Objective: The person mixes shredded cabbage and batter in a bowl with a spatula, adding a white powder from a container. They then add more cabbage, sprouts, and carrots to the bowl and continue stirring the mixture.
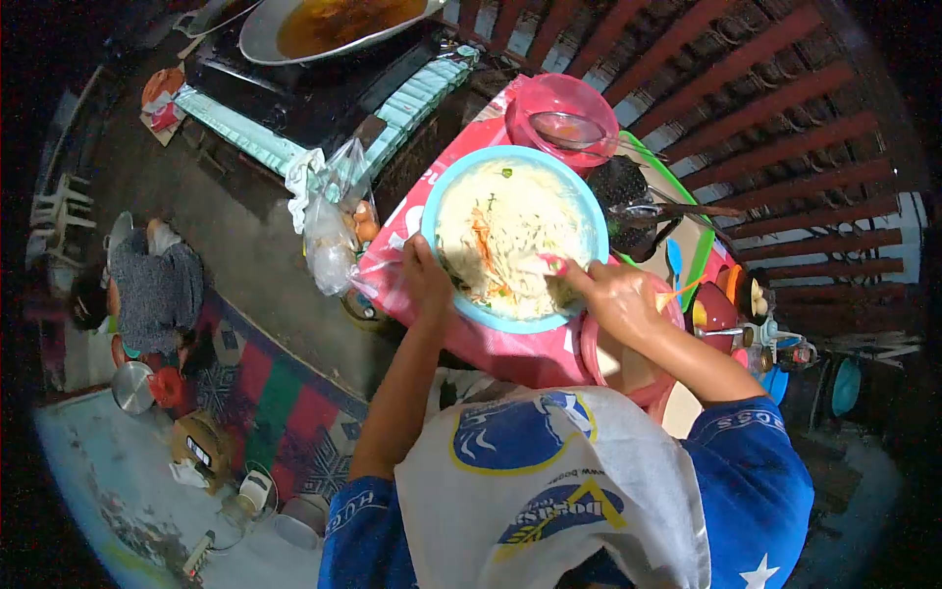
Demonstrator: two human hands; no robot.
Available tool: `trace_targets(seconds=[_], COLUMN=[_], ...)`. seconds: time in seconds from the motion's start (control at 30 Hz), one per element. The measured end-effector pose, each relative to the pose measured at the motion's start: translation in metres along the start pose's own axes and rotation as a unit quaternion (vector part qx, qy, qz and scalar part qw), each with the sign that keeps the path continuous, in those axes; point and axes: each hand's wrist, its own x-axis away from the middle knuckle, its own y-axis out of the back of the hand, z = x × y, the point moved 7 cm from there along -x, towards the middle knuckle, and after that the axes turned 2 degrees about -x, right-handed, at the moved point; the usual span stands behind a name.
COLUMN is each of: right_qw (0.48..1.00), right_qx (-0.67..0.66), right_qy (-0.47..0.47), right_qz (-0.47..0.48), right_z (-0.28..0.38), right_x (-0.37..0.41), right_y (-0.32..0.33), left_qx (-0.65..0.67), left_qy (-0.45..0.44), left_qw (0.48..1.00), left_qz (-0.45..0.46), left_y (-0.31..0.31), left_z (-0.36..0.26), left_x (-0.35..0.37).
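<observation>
A light-blue bowl (pixel 596 211) of pale, creamy batter (pixel 530 221) stands in front of me, with orange shreds and green bits in the mix. My left hand (pixel 428 280) grips the bowl's near-left rim. At the opposite side, my right hand (pixel 616 302) reaches over the rim, its fingers closed around a pink-handled utensil (pixel 553 263). The utensil's lower end is sunk in the batter, so its kind is hidden. Under the bowl lies a pink patterned tablecloth (pixel 510 353).
Behind the bowl are a pink basin (pixel 564 93) with a strainer and a green-edged tray (pixel 699 240). A wide pan of oil (pixel 343 25) sits on the stove at upper left. Bagged eggs (pixel 365 222) hang by the table. Another person (pixel 155 285) is at far left.
</observation>
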Motion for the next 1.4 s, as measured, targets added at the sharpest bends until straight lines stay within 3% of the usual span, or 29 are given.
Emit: trace_targets(seconds=[0.1, 0.13, 0.2, 0.3, 0.4, 0.5, 0.53, 0.6, 0.67, 0.73, 0.9, 1.0, 1.03, 1.1, 1.13, 1.2, 1.23, 1.3, 1.37, 1.4], right_qw=[0.999, 0.997, 0.996, 0.995, 0.996, 0.988, 0.987, 0.962, 0.950, 0.951, 0.977, 0.989, 0.996, 0.993, 0.987, 0.972, 0.972, 0.948, 0.936, 0.945], right_qx=[-0.035, -0.041, 0.015, 0.023, -0.021, -0.060, -0.061, -0.047, 0.029, 0.001, -0.003, -0.007, -0.029, -0.065, -0.077, -0.025, -0.024, 0.005, -0.084, -0.121], right_qy=[-0.016, -0.061, -0.084, -0.102, -0.082, 0.134, 0.134, 0.253, 0.300, 0.304, 0.194, 0.112, 0.039, -0.094, -0.135, -0.213, -0.212, -0.260, -0.241, -0.221], right_qz=[-0.006, -0.014, -0.003, 0.004, 0.033, 0.058, 0.059, 0.087, 0.086, 0.059, 0.087, 0.095, 0.073, 0.041, 0.039, 0.099, 0.098, 0.185, 0.242, 0.208], right_z=[-0.022, -0.037, -0.055, -0.082, -0.085, -0.034, -0.028, -0.003, 0.014, 0.014, 0.006, -0.007, -0.025, -0.052, -0.060, -0.092, -0.102, -0.129, -0.128, -0.122], right_x=[0.000, -0.005, -0.027, -0.073, -0.130, -0.163, -0.164, -0.151, -0.126, -0.094, -0.021, -0.009, -0.008, -0.010, -0.015, -0.019, -0.028, -0.043, -0.074, -0.088], right_y=[0.021, 0.019, 0.014, -0.028, -0.071, -0.072, -0.064, -0.051, -0.039, -0.031, -0.001, 0.012, 0.020, 0.032, 0.039, 0.007, -0.011, -0.061, -0.096, -0.113], left_qx=[0.048, 0.048, 0.107, 0.056, 0.020, -0.028, -0.045, -0.064, -0.008, 0.048, 0.212, 0.144, 0.144, 0.109, 0.109, 0.095, 0.096, 0.026, -0.003, -0.033], left_qy=[0.037, 0.037, -0.054, -0.012, -0.050, -0.122, -0.145, -0.169, -0.119, -0.068, 0.027, 0.079, 0.078, -0.047, -0.048, -0.053, -0.054, -0.009, -0.017, -0.023], left_qw=[0.997, 0.997, 0.993, 0.998, 0.998, 0.986, 0.979, 0.970, 0.980, 0.983, 0.962, 0.975, 0.975, 0.978, 0.978, 0.994, 0.994, 0.999, 1.000, 0.999], left_qz=[0.041, 0.038, 0.007, -0.018, 0.032, 0.112, 0.134, 0.162, 0.162, 0.164, 0.169, 0.153, 0.153, 0.173, 0.173, 0.013, 0.011, 0.020, 0.018, 0.019], left_y=[-0.002, -0.001, 0.002, 0.004, 0.004, 0.001, -0.002, -0.008, -0.014, -0.020, -0.030, -0.016, -0.009, 0.001, -0.006, -0.001, 0.000, 0.004, 0.005, 0.005], left_z=[0.006, 0.003, -0.021, -0.020, -0.018, -0.019, -0.019, -0.020, -0.017, -0.005, 0.013, -0.005, -0.015, -0.046, -0.039, -0.016, -0.019, -0.022, -0.027, -0.028], left_x=[-0.004, 0.007, 0.041, 0.041, 0.019, -0.008, -0.018, -0.033, -0.046, -0.056, -0.052, -0.034, -0.024, -0.002, 0.002, 0.003, 0.004, 0.006, 0.006, 0.006])
